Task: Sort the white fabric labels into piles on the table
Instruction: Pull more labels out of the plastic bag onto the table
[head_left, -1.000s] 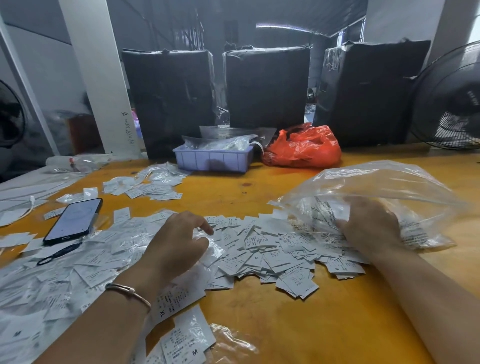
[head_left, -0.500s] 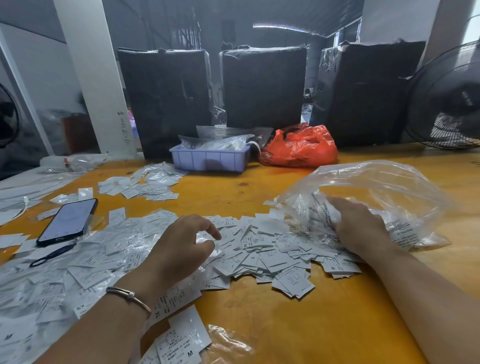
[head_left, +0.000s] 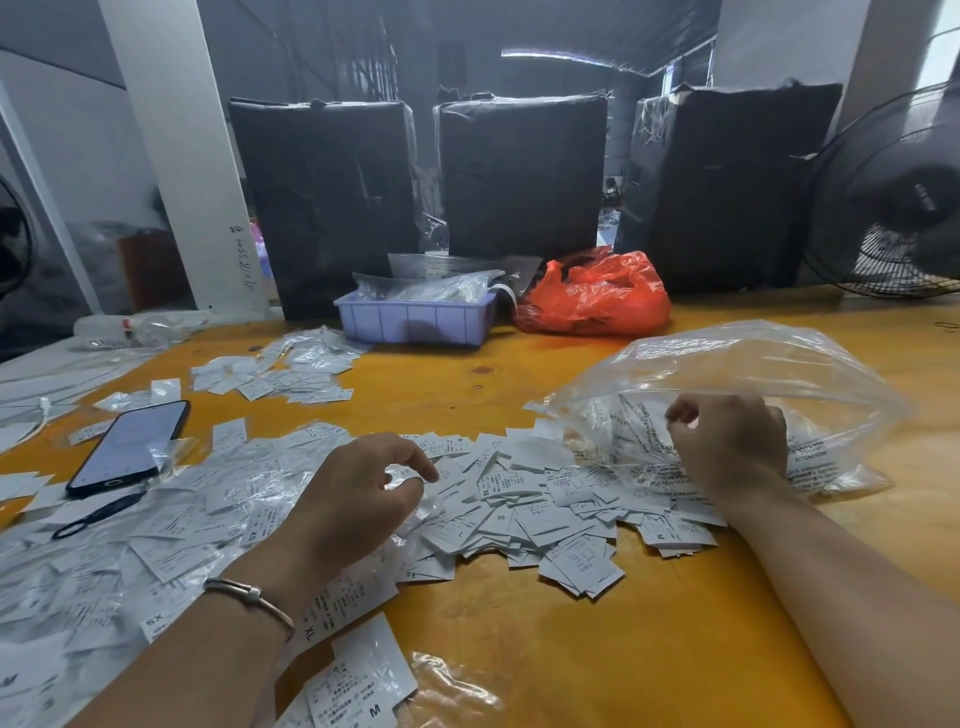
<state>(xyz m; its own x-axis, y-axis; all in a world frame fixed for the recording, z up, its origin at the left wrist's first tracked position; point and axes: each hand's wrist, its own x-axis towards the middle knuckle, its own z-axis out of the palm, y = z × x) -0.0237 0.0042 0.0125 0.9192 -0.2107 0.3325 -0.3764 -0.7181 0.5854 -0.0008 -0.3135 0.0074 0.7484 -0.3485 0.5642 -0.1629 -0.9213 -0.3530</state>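
1. Clear bag (head_left: 737, 374) lies on its side on the table (head_left: 597, 649), mouth facing left – labels inside, more spilled out in front.
2. Lilac bin (head_left: 415, 322) at the back holds clear packets; red bag (head_left: 597, 299) beside it, contents hidden.
3. Labels (head_left: 524, 499) lie flat in a loose heap across the table centre and left, pointing every way – no common axis.
4. Readable: "SX", "XL", "M", "S".
5. Left hand (head_left: 358, 499) hovers over the heap, fingers loosely curled, holding nothing. Right hand (head_left: 732, 441) at the bag mouth, fingers curled – can't tell what it grips.

Dim backdrop, daylight from upper right, wide-angle edge distortion.
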